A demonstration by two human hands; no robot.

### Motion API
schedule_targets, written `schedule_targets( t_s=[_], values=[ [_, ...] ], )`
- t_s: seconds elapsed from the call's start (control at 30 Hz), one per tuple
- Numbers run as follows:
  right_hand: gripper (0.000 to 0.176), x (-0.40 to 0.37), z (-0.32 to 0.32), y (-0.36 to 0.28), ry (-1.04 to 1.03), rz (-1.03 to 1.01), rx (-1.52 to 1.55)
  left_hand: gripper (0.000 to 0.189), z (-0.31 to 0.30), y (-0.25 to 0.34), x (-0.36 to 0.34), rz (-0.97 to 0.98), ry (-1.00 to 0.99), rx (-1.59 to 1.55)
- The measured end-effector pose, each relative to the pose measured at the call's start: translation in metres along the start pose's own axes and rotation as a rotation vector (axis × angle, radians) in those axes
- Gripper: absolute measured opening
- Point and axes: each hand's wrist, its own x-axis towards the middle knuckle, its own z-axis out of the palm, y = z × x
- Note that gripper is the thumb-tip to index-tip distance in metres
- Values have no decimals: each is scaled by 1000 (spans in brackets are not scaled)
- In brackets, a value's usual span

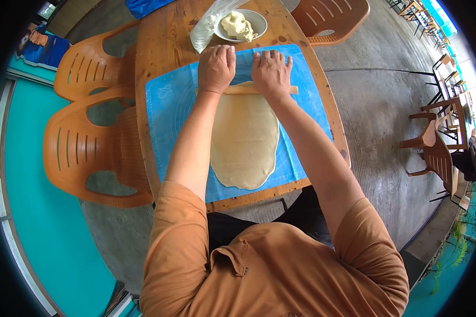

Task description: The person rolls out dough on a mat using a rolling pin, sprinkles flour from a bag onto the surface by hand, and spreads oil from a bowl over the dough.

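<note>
Head view: rolling out looks to be the step in hand, with a broad sheet of pale dough (244, 145) lying on a blue mat (161, 113) in the middle of the frame. A wooden rolling pin (241, 90) crosses its far end. The left hand (216, 68) and the right hand (272, 74) lie over the pin near its two ends, palms down and arms outstretched. Neither grip looks clenched: the fingers reach forward over the pin, close together on the left, more spread on the right. An even sheet calls for level, matched pressure from both palms.

The dough is a long, rounded oblong, smooth and matte, with a slightly wavy edge towards the lower centre; it looks soft and likely to stretch unevenly. The mat is thin, with pale printed lines, on a knotty wooden bench (161, 31). At upper centre, a white bowl (261, 23) holds a lumpy, creamy mass (237, 26), beside a clear, crinkled plastic bag (203, 36) with whitish contents.
</note>
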Motion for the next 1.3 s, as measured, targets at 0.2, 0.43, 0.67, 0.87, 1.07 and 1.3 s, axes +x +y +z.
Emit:
schedule_targets(
  t_s=[0.2, 0.43, 0.67, 0.87, 1.07, 1.3],
  values=[
    [52, -19, -5, -1, 14, 5, 11, 35, -3, 4, -17, -167, -7, 5],
    [54, -21, -5, 0, 10, 16, 26, 42, -12, 10, -17, -251, -153, -12],
    [38, -12, -13, 19, 115, -296, 400, 39, 4, 0, -4, -187, -103, 32],
    [45, -21, -24, 27, 53, -304, 74, 35, 16, -10, 9, -149, -85, 100],
    [59, -16, -6, 23, -90, -157, -109, 28, 16, -14, 21, -46, -3, 9],
    [59, -3, 2, 22, -145, -34, -46, 15, -26, 3, -2, -44, -50, -119]
  ],
)
